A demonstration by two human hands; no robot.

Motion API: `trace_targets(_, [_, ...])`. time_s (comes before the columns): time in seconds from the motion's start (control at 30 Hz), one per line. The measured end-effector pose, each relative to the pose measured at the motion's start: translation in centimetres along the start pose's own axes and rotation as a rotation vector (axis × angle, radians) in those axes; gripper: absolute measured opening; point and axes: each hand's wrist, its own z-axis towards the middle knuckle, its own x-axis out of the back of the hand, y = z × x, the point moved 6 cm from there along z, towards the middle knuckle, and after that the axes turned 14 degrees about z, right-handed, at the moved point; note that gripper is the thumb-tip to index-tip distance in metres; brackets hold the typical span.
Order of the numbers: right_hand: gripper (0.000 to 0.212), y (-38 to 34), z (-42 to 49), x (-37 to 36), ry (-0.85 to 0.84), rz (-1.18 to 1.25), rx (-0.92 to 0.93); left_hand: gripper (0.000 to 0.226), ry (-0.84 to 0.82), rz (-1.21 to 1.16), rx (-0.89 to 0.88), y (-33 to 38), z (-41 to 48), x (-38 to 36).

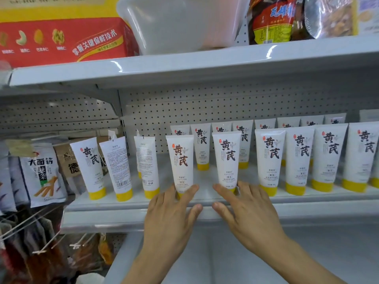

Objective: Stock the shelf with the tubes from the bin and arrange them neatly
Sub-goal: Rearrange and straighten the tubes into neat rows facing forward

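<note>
White tubes with yellow caps stand cap-down on the grey shelf (131,203). My left hand (170,214) grips the yellow cap of one front-row tube (180,160). My right hand (248,212) grips the cap of the tube beside it (227,156). Both tubes stand upright with a gap between them. Further right, several tubes (268,158) stand in a front row with a second row (242,138) behind. To the left, three tubes (117,165) lean, two of them showing their backs. A white plastic bin (180,23) sits on the shelf above.
A red carton (61,39) and snack packets (272,19) flank the bin on the top shelf. Hanging snack bags (41,175) fill the bay at left on metal hooks. A pegboard back panel (184,105) closes the shelf. Another shelf (205,253) lies below my arms.
</note>
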Motion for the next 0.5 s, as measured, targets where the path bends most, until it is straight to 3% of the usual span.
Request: trace_targets(0.5, [0.042,0.9,-0.3,0.7,-0.048,0.047,-0.033,0.048,0.076,0.012,-0.028,4.2,1.3,-0.1])
